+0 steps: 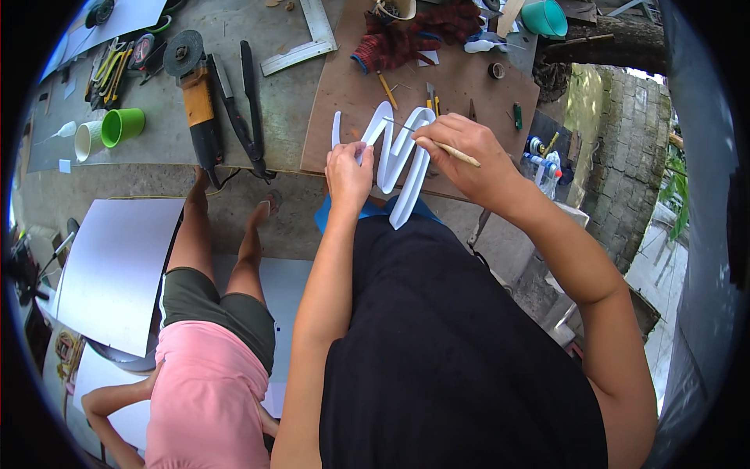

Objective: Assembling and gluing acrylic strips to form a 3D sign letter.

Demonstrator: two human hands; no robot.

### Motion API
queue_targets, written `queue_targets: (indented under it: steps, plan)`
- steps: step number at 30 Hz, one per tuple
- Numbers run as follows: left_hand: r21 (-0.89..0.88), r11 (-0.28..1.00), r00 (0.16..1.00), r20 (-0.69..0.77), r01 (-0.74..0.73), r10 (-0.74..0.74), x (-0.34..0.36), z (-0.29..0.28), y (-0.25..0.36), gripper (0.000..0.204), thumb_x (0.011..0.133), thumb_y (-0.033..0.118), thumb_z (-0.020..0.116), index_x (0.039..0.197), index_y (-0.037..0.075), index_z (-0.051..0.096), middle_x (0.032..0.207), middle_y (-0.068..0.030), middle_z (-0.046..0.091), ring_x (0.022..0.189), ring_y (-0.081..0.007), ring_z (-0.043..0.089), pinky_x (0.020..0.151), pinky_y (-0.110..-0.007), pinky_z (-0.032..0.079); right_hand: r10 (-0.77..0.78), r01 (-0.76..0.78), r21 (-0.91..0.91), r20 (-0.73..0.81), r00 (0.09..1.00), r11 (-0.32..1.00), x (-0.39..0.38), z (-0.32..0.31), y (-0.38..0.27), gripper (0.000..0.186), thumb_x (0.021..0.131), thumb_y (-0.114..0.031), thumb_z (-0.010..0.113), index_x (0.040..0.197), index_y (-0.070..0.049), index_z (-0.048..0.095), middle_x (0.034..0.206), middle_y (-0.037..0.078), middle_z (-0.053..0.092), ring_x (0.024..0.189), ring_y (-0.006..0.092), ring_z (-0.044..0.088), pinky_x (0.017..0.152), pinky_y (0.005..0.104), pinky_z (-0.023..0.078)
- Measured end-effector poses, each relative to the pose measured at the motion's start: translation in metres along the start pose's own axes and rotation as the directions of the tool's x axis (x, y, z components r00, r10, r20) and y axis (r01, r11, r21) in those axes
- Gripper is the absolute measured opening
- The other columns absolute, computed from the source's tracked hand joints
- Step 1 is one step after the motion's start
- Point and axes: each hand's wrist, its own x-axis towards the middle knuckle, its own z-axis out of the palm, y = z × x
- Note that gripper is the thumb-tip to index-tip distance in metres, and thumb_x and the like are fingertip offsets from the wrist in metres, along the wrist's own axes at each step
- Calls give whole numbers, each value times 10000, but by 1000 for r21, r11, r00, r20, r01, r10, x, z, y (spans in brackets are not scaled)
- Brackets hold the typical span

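A white strip (388, 160), bent on edge into a zigzag with rounded turns, stands at the near edge of the brown board, its near end jutting toward my lap. My left hand (349, 173) is closed on its left part, with thumb and fingers pinching the wall. In my right hand (466, 152) is a thin tool with a tapered wooden handle (457, 154), gripped like a pen. Its slender dark shaft points left over the strip's upper edges. Whether the tip touches the strip I cannot tell. Behind the strip lie a pencil (388, 91) and yellow cutters (433, 98).
Left of the board (328, 125) lie an angle grinder (195, 94), a black flat iron (248, 109), a metal square (308, 43) and a green cup (123, 127). Red work gloves (398, 39) sit behind. A person in a pink shirt (207, 391) is close on my left.
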Motion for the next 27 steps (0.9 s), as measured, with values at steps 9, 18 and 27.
queue_targets:
  steps: [9,18,27]
  plan:
    - [-4,1000,999,45,1,-1,5,1,-4,300,917,287,641,998,13,729,956,-161,671,949,-330,609,866,-431,480,-39,39,-44,6,999,998,-1,2,5,142,914,-128,619,931,5,665,854,139,650,861,316,630,775,413,518]
    - [-13,999,998,60,29,-28,6,0,-5,287,908,281,658,981,14,735,932,-160,675,902,-316,629,853,-424,488,-74,76,-87,31,997,993,-3,-5,3,171,928,-110,560,919,10,681,900,142,668,913,317,640,833,408,519]
    - [6,999,995,88,52,-53,8,-3,-5,337,932,301,640,1079,8,721,951,-151,681,844,-253,675,809,-379,524,-16,15,-70,-13,1000,997,-1,10,16,211,945,-197,610,934,0,684,888,145,670,888,332,639,812,423,515]
